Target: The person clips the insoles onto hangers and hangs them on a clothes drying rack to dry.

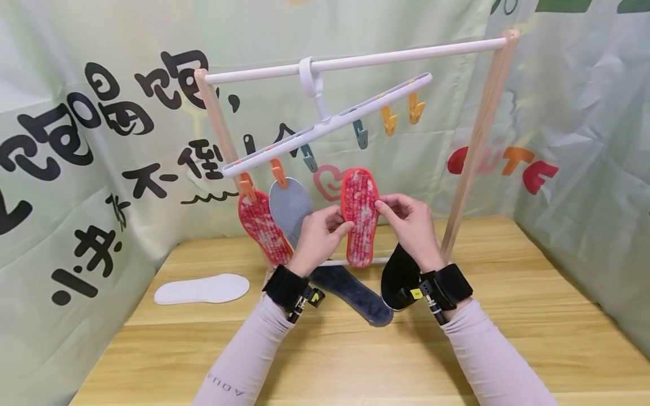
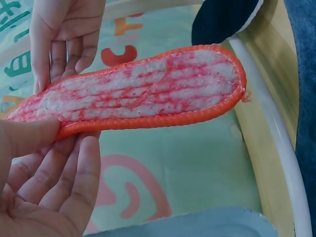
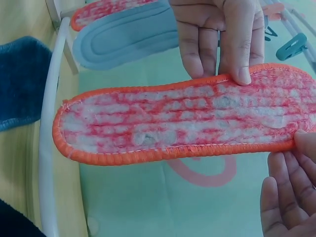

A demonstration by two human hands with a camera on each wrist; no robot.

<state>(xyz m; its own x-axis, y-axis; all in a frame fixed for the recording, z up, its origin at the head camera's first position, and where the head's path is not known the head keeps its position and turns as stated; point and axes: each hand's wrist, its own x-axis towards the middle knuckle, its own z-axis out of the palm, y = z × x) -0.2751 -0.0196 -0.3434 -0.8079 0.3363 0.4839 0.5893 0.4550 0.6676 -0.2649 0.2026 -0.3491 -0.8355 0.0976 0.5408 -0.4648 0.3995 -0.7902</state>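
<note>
Both hands hold up a red-and-white fleecy insole (image 1: 361, 220) with an orange-red rim, its toe end upward under the hanger. My left hand (image 1: 321, 234) pinches its left edge between thumb and fingers, while my right hand (image 1: 412, 226) pinches the opposite edge a little higher. The left wrist view shows the left thumb on the face of the insole (image 2: 148, 94) and the fingers behind it. Over it, a white clip hanger (image 1: 325, 119) tilts down to the left. A matching red insole (image 1: 263, 228) and a grey-blue insole (image 1: 288, 206) hang there from orange clips (image 1: 278, 173).
Teal clips (image 1: 360, 134) and yellow clips (image 1: 389, 121) hang without insoles. The hanger hooks over the white rail (image 1: 406, 55) of a wooden-sided stand (image 1: 477, 146). On the table (image 1: 152, 349) lie a white insole (image 1: 203, 288), a dark blue insole (image 1: 355, 296) and a black insole (image 1: 396, 276).
</note>
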